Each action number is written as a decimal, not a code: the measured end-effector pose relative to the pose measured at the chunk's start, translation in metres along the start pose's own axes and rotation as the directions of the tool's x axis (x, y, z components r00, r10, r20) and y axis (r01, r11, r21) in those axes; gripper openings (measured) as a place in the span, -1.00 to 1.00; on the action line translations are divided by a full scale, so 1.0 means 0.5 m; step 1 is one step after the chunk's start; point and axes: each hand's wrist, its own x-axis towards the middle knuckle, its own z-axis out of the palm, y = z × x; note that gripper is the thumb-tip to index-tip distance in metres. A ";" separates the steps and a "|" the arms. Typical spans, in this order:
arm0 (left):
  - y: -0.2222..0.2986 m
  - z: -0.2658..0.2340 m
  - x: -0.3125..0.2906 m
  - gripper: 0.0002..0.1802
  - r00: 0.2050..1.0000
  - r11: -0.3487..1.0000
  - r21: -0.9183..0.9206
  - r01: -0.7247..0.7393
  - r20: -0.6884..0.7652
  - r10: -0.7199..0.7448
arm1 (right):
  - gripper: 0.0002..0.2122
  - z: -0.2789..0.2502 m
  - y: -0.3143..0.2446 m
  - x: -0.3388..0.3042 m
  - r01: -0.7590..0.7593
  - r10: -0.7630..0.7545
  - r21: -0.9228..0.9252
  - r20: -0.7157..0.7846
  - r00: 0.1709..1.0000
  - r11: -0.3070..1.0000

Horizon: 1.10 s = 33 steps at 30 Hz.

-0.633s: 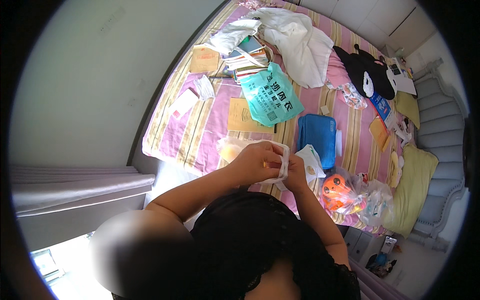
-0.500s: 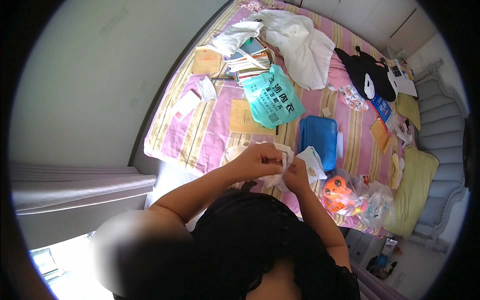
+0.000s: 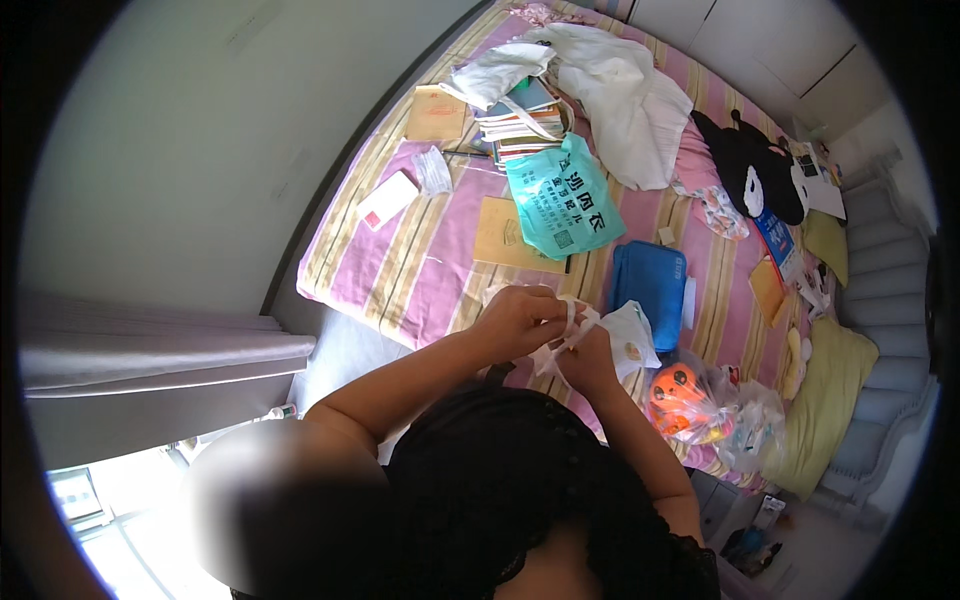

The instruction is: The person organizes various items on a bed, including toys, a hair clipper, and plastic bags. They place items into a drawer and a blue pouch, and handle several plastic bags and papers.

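Both hands are at a thin white plastic bag [image 3: 630, 338] over the bed's near edge. My left hand [image 3: 518, 322] pinches a twisted white strip of it between thumb and fingers. My right hand [image 3: 588, 360] is closed around the gathered plastic just beside it, and the strip loops across its knuckles. Part of the bag spreads out to the right of my right hand, while another part lies behind and below the left. What the bag contains is hidden. Beyond the hands lie a blue zip case [image 3: 648, 285] and a brown paper envelope [image 3: 510, 235].
On the striped bed [image 3: 350, 275] are a teal plastic bag [image 3: 565, 205], a stack of books [image 3: 520, 125], a white box [image 3: 388, 200] and white cloth [image 3: 625, 110]. A clear bag with an orange toy [image 3: 678, 390] sits right, near a green pillow [image 3: 825, 410].
The white strip now forms a loop over my right hand, and the hands have shifted slightly. The whole view has tilted a little, moving the bed's contents rightward.
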 end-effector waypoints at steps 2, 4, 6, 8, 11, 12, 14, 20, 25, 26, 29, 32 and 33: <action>0.019 -0.004 0.002 -0.81 0.993 0.994 -0.008 0.106 0.045 -0.105 | -0.79 0.004 -0.011 0.003 -0.041 0.045 0.151 -0.021 0.999 0.988; 0.033 -0.001 -0.004 -0.83 0.968 0.970 0.008 0.241 0.075 -0.241 | -0.85 0.007 0.013 0.001 -0.031 0.028 0.104 0.029 0.999 0.994; 0.031 0.008 -0.012 -0.84 0.957 0.960 0.048 0.276 0.073 -0.279 | -0.87 0.020 0.035 -0.006 -0.060 0.057 0.047 0.050 0.997 0.997; 0.004 0.019 -0.022 -0.86 0.974 0.968 0.119 0.219 0.032 -0.224 | -0.88 0.035 0.044 -0.009 -0.117 0.118 -0.013 0.044 0.992 0.993; -0.041 0.006 -0.037 -0.91 0.918 0.960 0.004 0.279 -0.294 -0.266 | -0.88 0.006 0.040 -0.001 -0.191 0.118 0.363 0.214 0.970 0.912; -0.061 -0.012 -0.042 -0.91 0.879 0.944 0.038 0.327 -0.378 -0.289 | -0.89 -0.013 0.019 -0.004 -0.392 0.314 0.615 0.238 0.919 0.684; -0.125 -0.050 -0.057 -0.91 0.792 0.916 0.085 0.392 -0.538 -0.289 | -0.85 -0.035 0.084 -0.021 -0.259 0.240 0.932 0.199 0.950 0.252; -0.110 -0.044 -0.048 -0.82 0.660 0.851 -0.240 0.468 -0.545 -0.517 | -0.75 -0.056 0.037 0.021 -0.132 0.394 0.983 0.173 0.903 -0.129; -0.064 -0.002 -0.037 -0.81 0.895 0.890 -0.359 0.281 -0.238 -0.378 | -0.61 -0.021 -0.017 0.039 -0.456 0.369 0.676 0.282 0.886 0.579; -0.038 -0.004 -0.025 -0.83 0.910 0.911 -0.284 0.299 -0.201 -0.362 | -0.55 -0.010 -0.018 0.040 -0.460 0.365 0.577 0.280 0.888 0.675; -0.024 -0.002 -0.020 -0.81 0.943 0.945 -0.151 0.291 -0.121 -0.310 | -0.56 0.016 0.006 0.035 -0.368 0.313 0.560 0.195 0.929 0.742; -0.040 0.005 -0.030 -0.85 0.956 0.947 -0.203 0.251 -0.103 -0.275 | -0.86 0.068 0.083 0.019 -0.225 0.244 0.536 0.037 0.969 0.813; -0.050 0.006 -0.034 -0.86 0.952 0.954 -0.174 0.245 -0.140 -0.271 | -0.94 0.070 0.099 0.014 -0.191 0.210 0.476 0.013 0.978 0.859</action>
